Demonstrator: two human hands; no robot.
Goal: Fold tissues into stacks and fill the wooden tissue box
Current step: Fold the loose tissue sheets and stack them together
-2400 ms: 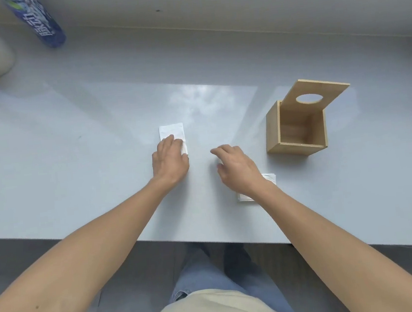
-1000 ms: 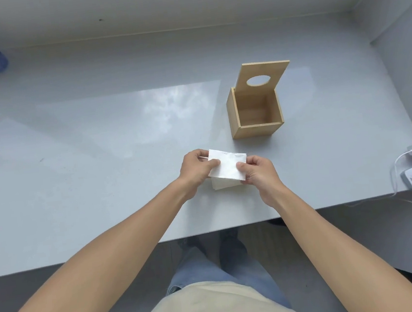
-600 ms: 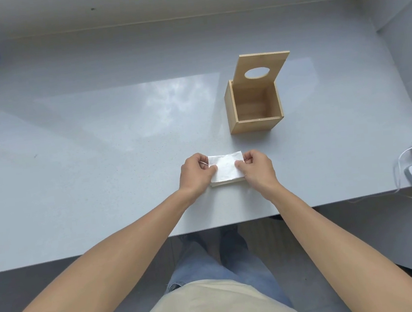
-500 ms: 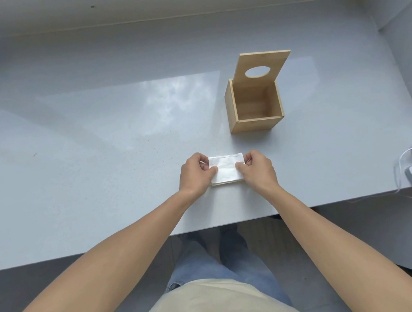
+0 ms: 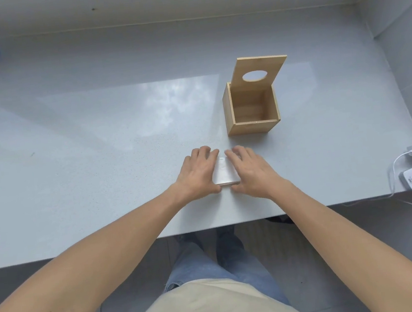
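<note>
Beyond both hands (image 5: 223, 173), open wooden box (image 5: 252, 110) seemingly empty.

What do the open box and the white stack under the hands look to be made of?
The box looks like light, unpainted wood, perhaps bamboo or ply: tan, with faint grain and visible panel edges; its raised lid matches. The stack looks like thin, matte white tissue paper, layered at its near edge.
</note>
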